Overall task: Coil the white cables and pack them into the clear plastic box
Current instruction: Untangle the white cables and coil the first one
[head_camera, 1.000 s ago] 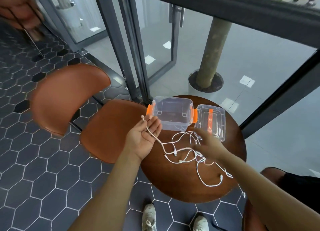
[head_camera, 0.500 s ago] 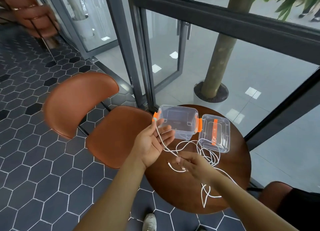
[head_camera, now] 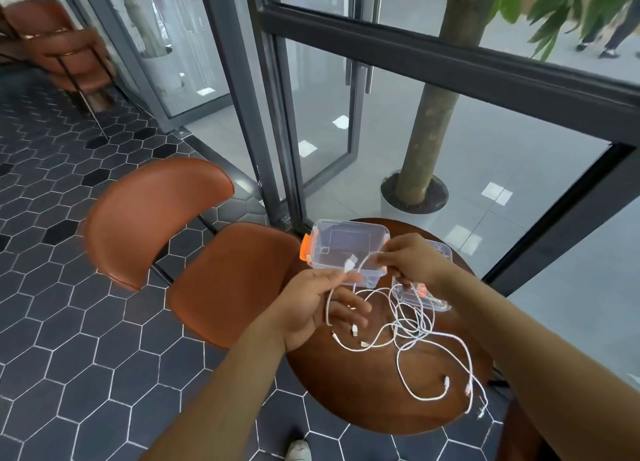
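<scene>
- A white shoe (head_camera: 298, 452) is showing on the tiled floor at 7 o'clock of a round wooden table (head_camera: 374, 401).
- The white cables (head_camera: 415, 325) are lying tangled on the tabletop from its centre out to 5 o'clock, where loose plug ends are reaching the rim.
- The left hand (head_camera: 311, 308) is hovering at the table's 10 o'clock, pinching one cable between thumb and forefinger just below its plug, with the other fingers spreading loosely.
- The right hand (head_camera: 412, 260) is at 12 o'clock, its fingers curling round the same cable, which is arching between the two hands.
- The clear plastic box (head_camera: 349, 246) is standing open at 11 o'clock, just behind the hands, with every cable lying outside it.
- Its lid (head_camera: 433, 303) is lying at 1 o'clock, partly under the right hand, with cable loops touching its near edge.
- A brown chair (head_camera: 228, 287) is standing at 9 o'clock.
</scene>
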Available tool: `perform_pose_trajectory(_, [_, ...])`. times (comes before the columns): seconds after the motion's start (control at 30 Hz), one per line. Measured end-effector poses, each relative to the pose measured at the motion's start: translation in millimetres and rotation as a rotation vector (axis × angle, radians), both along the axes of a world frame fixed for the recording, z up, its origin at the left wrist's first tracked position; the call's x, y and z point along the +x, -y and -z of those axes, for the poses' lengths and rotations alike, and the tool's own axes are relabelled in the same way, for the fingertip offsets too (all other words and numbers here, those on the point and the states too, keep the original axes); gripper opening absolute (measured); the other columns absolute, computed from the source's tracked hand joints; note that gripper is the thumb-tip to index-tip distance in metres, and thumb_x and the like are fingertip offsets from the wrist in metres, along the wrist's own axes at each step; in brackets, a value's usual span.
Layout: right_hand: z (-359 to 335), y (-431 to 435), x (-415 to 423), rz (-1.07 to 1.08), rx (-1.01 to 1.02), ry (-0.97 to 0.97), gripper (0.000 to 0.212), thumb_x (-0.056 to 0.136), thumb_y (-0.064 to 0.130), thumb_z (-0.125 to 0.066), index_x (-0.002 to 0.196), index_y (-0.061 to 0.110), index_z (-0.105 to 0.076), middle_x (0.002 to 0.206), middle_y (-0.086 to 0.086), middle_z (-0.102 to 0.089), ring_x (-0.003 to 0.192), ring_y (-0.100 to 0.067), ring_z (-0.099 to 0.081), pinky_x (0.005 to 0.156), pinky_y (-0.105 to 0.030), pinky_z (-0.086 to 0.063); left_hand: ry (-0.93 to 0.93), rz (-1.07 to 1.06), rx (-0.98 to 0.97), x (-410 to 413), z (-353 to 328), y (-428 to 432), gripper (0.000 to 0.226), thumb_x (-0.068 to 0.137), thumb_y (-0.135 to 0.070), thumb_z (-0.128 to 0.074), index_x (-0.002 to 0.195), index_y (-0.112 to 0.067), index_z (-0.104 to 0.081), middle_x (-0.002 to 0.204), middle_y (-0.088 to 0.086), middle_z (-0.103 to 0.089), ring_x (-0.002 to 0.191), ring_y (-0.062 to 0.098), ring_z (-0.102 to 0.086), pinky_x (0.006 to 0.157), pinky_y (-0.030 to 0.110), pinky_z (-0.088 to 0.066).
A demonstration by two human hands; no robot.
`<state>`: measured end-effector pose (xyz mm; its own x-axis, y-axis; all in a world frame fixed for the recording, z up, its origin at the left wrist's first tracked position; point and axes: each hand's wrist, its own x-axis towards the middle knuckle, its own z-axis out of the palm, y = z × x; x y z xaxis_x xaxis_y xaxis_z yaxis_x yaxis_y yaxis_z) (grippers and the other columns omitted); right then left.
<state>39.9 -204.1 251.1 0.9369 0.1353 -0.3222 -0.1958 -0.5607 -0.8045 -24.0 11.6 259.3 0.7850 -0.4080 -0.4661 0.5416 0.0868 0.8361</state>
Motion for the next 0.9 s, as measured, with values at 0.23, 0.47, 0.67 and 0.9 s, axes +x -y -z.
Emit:
perform_pose_trajectory(0.23, [-11.9, -40.2, -14.8, 0.060, 0.090, 0.025, 0.032, 0.098, 0.021, -0.058, 0.085, -0.005, -0.071, 0.052, -0.003, -0.051, 0.038, -0.011, -0.045, 0.042, -0.024, -0.040, -0.140, -0.235, -0.078, 2.6, 25.0, 13.6, 0.035, 0.108, -0.015, -0.037, 0.125, 0.005, -0.058, 0.121, 0.027, -0.069, 0.115, 0.039, -0.067, 0.105, 0.051, -0.049])
perform_pose_trajectory(0.47, [11.9, -61.4, -42.7, -0.020, -0.015, 0.084, 0.021, 0.098, 0.021, -0.052, 0.088, 0.009, -0.066, 0.071, -0.002, -0.062, 0.062, -0.021, -0.061, 0.055, -0.033, -0.052, -0.255, -0.397, -0.212, -1.2, 48.2, 18.1, 0.030, 0.104, -0.011, -0.046, 0.124, 0.004, -0.062, 0.120, 0.025, -0.068, 0.112, 0.034, -0.068, 0.099, 0.047, -0.053])
perform_pose_trajectory(0.67, [19.0, -63.1, -73.8, -0.326, -0.476, 0.333, 0.027, 0.103, 0.030, -0.043, 0.127, 0.022, -0.051, 0.100, -0.006, -0.070, 0.086, -0.030, -0.067, 0.064, -0.032, -0.046, -0.375, -0.500, -0.311, -5.1, 55.6, 19.2, 0.030, 0.103, -0.016, -0.047, 0.118, 0.000, -0.068, 0.112, 0.012, -0.072, 0.085, 0.016, -0.071, 0.077, 0.029, -0.055])
perform_pose_trajectory(0.9, [-7.0, -72.6, -129.0, -0.215, -0.268, 0.512, 0.074, 0.076, 0.051, -0.019, 0.130, 0.017, -0.056, 0.089, -0.012, -0.071, 0.071, -0.036, -0.066, 0.059, -0.033, -0.037, -0.380, -0.576, -0.497, -5.5, 49.5, 20.5, 0.037, 0.105, -0.013, -0.037, 0.129, 0.004, -0.059, 0.127, 0.021, -0.068, 0.122, 0.034, -0.063, 0.102, 0.044, -0.049])
